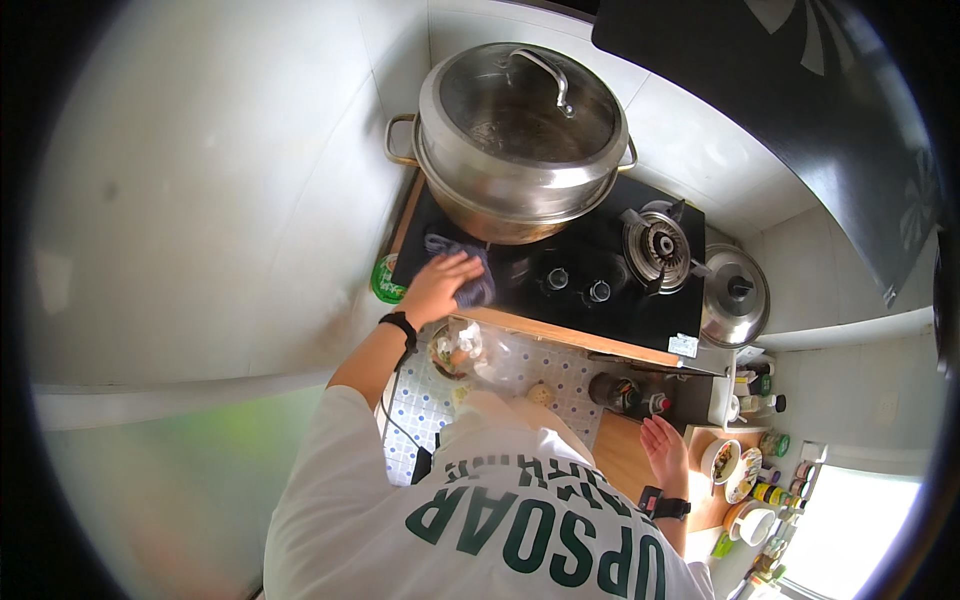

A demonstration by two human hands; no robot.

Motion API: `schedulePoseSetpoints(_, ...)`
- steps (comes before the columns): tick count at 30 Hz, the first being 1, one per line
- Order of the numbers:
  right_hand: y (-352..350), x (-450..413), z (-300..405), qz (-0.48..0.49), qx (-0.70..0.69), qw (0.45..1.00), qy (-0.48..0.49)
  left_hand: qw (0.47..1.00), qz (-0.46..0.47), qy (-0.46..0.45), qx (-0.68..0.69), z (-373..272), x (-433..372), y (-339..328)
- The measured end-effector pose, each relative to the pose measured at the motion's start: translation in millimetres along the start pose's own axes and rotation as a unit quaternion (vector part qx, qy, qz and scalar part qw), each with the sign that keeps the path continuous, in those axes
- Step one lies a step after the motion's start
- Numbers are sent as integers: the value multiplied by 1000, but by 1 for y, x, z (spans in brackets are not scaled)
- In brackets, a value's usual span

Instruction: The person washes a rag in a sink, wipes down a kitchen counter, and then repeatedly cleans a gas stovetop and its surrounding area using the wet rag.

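Note:
My left hand [442, 283] lies on a dark grey-blue cloth [474, 291], pressed on the front left of a black gas hob [525, 281]. Just behind it a large stainless-steel steamer pot [517, 180] with a glass lid [517, 112] covers the left burner. Two control knobs [557, 279] and the bare right burner [657, 246] are to the right of the cloth. My right hand [663, 446] hangs at the lower right, away from the hob, with fingers extended and nothing in it.
A green tub [386, 280] sits by the hob's left edge, against the tiled wall. A domed metal lid [735, 296] stands at its right. Below are a bin with a clear bag [459, 349] and dark bottles [613, 391]. Food bowls [721, 459] and jars line the right counter. A black range hood [765, 97] overhangs.

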State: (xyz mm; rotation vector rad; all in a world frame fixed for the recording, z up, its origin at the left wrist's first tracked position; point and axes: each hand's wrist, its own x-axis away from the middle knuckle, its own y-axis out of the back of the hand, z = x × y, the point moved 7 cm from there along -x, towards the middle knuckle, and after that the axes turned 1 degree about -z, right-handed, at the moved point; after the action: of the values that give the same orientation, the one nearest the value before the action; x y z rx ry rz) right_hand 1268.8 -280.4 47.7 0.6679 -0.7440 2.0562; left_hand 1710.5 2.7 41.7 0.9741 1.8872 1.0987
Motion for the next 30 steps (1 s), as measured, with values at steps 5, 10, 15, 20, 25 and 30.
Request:
schedulePoseSetpoints(5, -4, 1, 11, 12, 23, 999, 19, 950, -197, 235, -64, 66, -8, 15)
schedulePoseSetpoints(10, 6, 5, 5, 0, 12, 1000, 15, 999, -48, -20, 13, -17, 3, 1)
schedulePoseSetpoints(15, 18, 5, 9, 14, 5, 1000, 9, 980, -121, 156, 12, 60, 0, 19)
schedulePoseSetpoints(20, 33, 11, 40, -22, 32, 997, 63, 979, -129, 159, 6, 41, -3, 1)
schedulePoseSetpoints(25, 49, 13, 45, -44, 39, 997, 59, 997, -44, 4, 57, -22, 12, 6)
schedulePoseSetpoints(30, 39, 16, 49, -39, 48, 996, 64, 934, -228, 252, -114, 25, 8, 1)
